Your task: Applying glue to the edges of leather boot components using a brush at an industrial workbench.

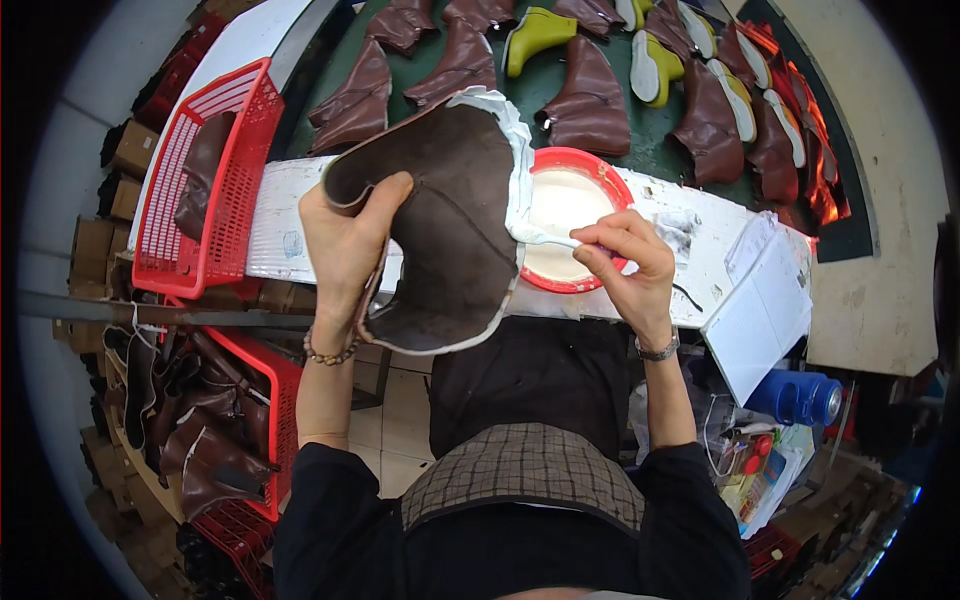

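My left hand (343,235) is closed on a brown leather boot upper (455,225), thumb on the dark inner face and fingers behind it. The upper is tilted up in front of me. A thick white paste coats its far and right edge. My right hand (634,268) pinches a small brush (550,238), its handle mostly hidden by the fingers. White paste covers the brush's head, which touches the upper's right edge. Right behind the brush stands a red-rimmed basin (610,180) holding white liquid glue (565,200), partly covered by the upper and my right hand.
A white bench (285,215) carries the basin. Beyond it, several brown boot uppers (590,105) and yellow-green boot lasts (540,38) lie on a green surface. Red baskets (255,150) with brown pieces stand at left. White sheets (765,310) and a blue jug (795,397) are at right.
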`<action>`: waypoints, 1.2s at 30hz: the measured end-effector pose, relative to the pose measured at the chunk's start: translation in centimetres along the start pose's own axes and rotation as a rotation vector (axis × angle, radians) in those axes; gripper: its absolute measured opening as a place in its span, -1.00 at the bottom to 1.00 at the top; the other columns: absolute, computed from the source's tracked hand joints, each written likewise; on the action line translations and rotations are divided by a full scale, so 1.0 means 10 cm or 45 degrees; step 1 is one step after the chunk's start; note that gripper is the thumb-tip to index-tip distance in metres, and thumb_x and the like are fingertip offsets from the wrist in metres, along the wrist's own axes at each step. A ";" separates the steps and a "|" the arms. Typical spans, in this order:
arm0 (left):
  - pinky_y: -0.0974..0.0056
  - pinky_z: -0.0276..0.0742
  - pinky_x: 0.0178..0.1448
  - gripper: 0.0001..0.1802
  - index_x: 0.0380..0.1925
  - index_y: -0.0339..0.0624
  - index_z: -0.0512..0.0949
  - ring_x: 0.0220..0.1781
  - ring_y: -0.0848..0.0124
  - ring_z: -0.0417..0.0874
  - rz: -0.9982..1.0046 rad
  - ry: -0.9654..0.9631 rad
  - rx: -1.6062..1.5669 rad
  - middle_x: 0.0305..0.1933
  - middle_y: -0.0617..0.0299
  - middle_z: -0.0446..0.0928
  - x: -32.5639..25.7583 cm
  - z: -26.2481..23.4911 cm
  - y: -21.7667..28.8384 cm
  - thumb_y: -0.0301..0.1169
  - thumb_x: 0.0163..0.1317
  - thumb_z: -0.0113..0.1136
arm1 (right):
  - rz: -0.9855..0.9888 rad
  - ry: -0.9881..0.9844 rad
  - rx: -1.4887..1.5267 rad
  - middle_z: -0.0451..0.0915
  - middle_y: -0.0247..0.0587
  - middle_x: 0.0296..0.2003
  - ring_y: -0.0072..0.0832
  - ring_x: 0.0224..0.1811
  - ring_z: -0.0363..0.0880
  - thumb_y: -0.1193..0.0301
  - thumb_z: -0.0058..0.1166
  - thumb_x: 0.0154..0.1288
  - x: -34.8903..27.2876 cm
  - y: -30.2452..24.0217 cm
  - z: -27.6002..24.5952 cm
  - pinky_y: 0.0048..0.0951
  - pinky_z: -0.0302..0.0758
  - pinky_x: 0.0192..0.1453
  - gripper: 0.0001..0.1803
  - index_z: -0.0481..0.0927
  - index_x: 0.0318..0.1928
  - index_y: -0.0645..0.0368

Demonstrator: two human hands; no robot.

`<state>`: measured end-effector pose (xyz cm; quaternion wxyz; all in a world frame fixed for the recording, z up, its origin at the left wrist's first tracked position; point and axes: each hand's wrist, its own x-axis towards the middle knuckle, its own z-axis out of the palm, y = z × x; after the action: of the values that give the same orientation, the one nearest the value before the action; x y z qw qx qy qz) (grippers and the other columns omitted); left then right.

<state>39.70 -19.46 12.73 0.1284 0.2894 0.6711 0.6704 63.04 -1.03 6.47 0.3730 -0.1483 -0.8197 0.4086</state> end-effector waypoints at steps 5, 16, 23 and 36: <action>0.26 0.66 -0.06 -0.59 -0.04 -0.29 0.67 -0.20 0.32 0.81 0.387 0.194 0.514 -0.25 0.09 0.78 0.24 -0.05 -0.40 -0.37 0.10 0.47 | 0.143 0.028 -0.195 0.67 -0.20 -0.31 -0.47 -0.34 0.63 0.57 0.35 0.27 -0.01 0.10 -0.23 -0.49 0.49 -0.27 -0.81 0.79 -0.09 0.24; -0.42 0.28 0.40 0.67 0.67 0.05 -0.24 0.57 -0.36 0.13 -0.083 -0.543 1.527 0.61 -0.35 -0.04 -0.30 -0.81 -1.11 0.12 -0.35 0.73 | 0.258 -0.216 -0.862 0.63 -0.20 -0.38 -0.26 -0.39 0.67 0.39 0.36 0.27 -0.12 0.20 -0.48 -0.30 0.53 -0.28 -0.85 0.78 -0.18 0.13; -0.15 0.37 0.44 0.32 0.63 0.07 0.01 0.45 -0.31 0.21 0.294 -0.409 1.242 0.52 -0.27 0.10 -0.29 -0.97 -1.27 -0.57 -0.27 0.38 | 0.350 -0.166 -0.778 0.64 -0.14 -0.39 -0.29 -0.42 0.63 0.39 0.36 0.31 -0.20 0.31 -0.51 -0.33 0.50 -0.30 -0.82 0.77 -0.14 0.19; -0.01 0.37 0.40 -0.12 0.33 0.01 0.50 0.33 -0.10 0.38 0.787 -0.116 1.016 0.38 -0.11 0.33 -0.51 -0.23 -0.64 -0.71 -0.13 0.38 | 0.216 -0.011 0.031 0.67 -0.29 -0.33 -0.63 -0.40 0.54 0.51 0.40 0.26 -0.16 -0.13 0.00 -0.58 0.41 -0.35 -0.83 0.80 -0.13 0.19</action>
<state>41.09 -23.78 5.59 -0.1673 0.5301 0.7516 0.3551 64.14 -2.70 6.67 0.3354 -0.2108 -0.8008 0.4492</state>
